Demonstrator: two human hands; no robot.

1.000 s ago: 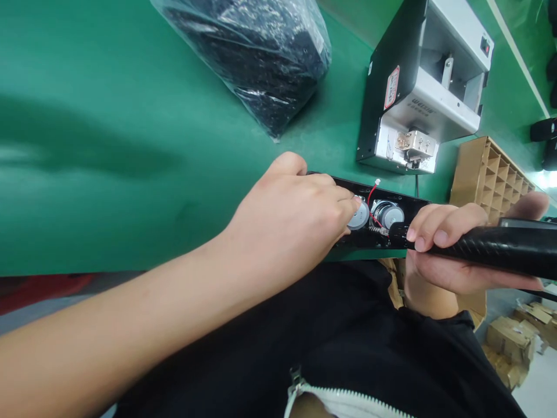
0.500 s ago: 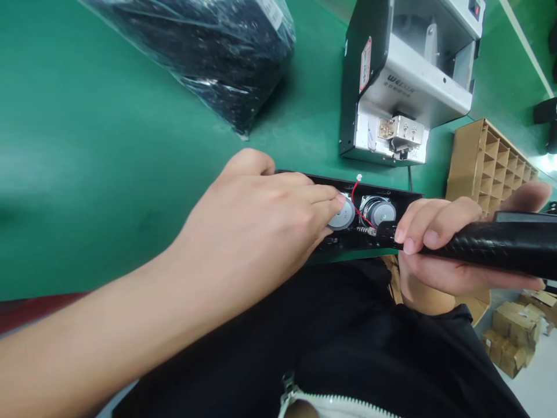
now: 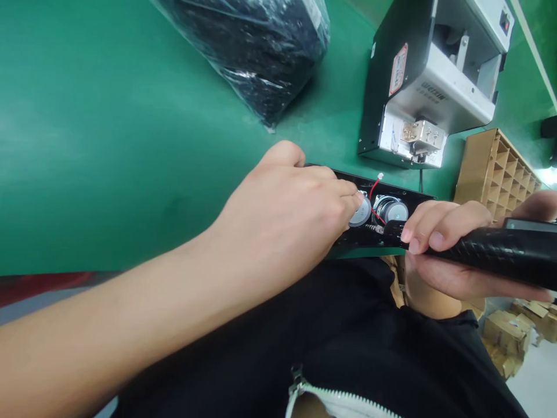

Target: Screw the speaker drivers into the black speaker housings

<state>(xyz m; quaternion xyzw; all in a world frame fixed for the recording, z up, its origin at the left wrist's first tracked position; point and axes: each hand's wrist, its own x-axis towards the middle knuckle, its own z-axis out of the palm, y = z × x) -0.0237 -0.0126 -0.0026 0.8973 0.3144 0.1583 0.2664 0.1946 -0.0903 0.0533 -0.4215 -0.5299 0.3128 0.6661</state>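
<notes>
Green tabletop (image 3: 108, 133) lies open leftward, its edge before you. Your left hand (image 3: 300, 209) curls over the black housing (image 3: 365, 237) there; its grip can't be told. Your right hand (image 3: 452, 225) holds a black tool (image 3: 513, 252) beside the right speaker (image 3: 395, 212), apparently working inside; next needs a steady tip clear of the red wire (image 3: 375, 184). Machine (image 3: 461, 107) and cardboard box (image 3: 474, 168) crowd the right.

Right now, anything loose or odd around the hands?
One thing: the red wire beside the speakers sticks up, its white plug jutting past the black case's far edge, seemingly connected to nothing. No spill visible.
</notes>
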